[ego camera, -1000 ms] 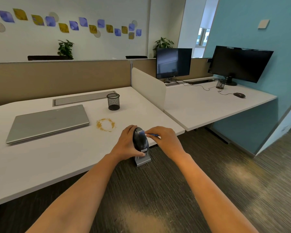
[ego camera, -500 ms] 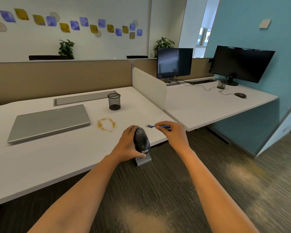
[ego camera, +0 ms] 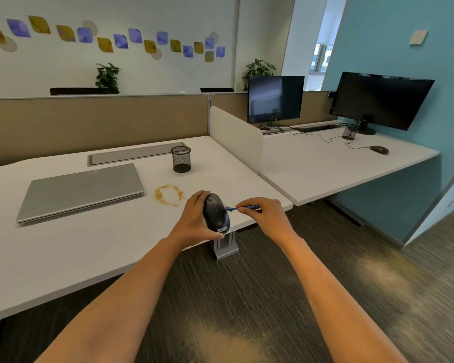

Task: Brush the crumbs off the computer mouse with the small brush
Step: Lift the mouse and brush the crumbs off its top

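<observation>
You're mid-stroke on the brushing step. Your left hand point(ego camera: 194, 221) is wrapped round the computer mouse point(ego camera: 215, 212), thumb at its near end, fingers over the far end. It's tipped up on end over the near right corner of the desk point(ego camera: 89, 247). Can't tell if it touches the top.

Your right hand point(ego camera: 269, 216) pinches the small brush point(ego camera: 245, 206) by its blue handle. The tip is at the mouse's right flank, touching or just shy of it. Hands are close together with the mouse between them.

Can't see crumbs on the mouse shell at this resolution, so I'd guess progress is partial, not done.

Next move, my call:
- Use short flicks away from the left-hand fingers.
- Rotate the mouse to expose the side under your palm.
- Aim the debris at the desk, not the carpet point(ego camera: 247, 297).
- Keep the left grip firm. The mouse sits right over the edge, so there's a drop risk.

Surroundings:
- Open office with tan partition point(ego camera: 95, 121) along the desk's far edge.
- White divider point(ego camera: 236, 137) on its right edge.
- Neighbour desk point(ego camera: 325, 169) beyond, with two dark monitors point(ego camera: 380, 99) and a second mouse point(ego camera: 379, 149).
- Closed grey laptop point(ego camera: 81, 189) towards the left of your desk.
- Mesh pen cup point(ego camera: 181, 159) towards the far right corner.
- Ring of crumbs point(ego camera: 169, 195) on the desk between cup and mouse, just left of your left hand.
</observation>
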Demonstrator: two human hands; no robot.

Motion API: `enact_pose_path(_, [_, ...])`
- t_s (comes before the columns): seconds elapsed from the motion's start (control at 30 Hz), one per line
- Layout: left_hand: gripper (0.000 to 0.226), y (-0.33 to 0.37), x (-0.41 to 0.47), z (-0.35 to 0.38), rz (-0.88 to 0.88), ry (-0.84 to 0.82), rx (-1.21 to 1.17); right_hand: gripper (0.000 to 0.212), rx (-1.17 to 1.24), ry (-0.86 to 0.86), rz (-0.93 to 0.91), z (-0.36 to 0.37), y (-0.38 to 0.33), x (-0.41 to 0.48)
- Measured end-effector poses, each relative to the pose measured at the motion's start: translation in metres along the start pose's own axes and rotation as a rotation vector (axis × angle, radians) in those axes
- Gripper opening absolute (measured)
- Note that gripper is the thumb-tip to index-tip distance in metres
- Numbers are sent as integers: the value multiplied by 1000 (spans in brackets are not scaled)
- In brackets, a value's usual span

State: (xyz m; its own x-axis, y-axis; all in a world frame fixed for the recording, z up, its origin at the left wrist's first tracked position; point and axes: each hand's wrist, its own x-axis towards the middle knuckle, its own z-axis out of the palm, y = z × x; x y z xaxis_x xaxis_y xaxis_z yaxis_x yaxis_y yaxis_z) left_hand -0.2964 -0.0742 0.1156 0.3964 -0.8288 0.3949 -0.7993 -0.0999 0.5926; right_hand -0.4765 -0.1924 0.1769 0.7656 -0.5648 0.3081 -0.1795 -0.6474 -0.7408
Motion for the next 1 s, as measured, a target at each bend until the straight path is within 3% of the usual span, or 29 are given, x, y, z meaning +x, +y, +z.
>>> enact_pose_path(0.17, [110,-10,0,-6,-63,38,-22,16,-42,-234,26,-15,3,-19])
enact_pose_path(0.33, [111,-7,1,0,-27,10,-10,17,67,46,-59,-14,-18,-1])
enact_pose_path(0.43, [110,0,1,5,-11,-2,-19,19,-15,80,-102,-4,-28,14])
enact_pose_path(0.77, [108,-6,5,-10,-47,29,-34,18,-317,-213,-184,-15,-20,-13])
enact_pose_path(0.9, [109,0,4,-5,-20,-8,-29,19,-36,55,-144,-13,-31,-6])
enact_pose_path(1.0, [108,7,3,1,-1,-23,-33,21,-36,76,-84,-4,-43,4])
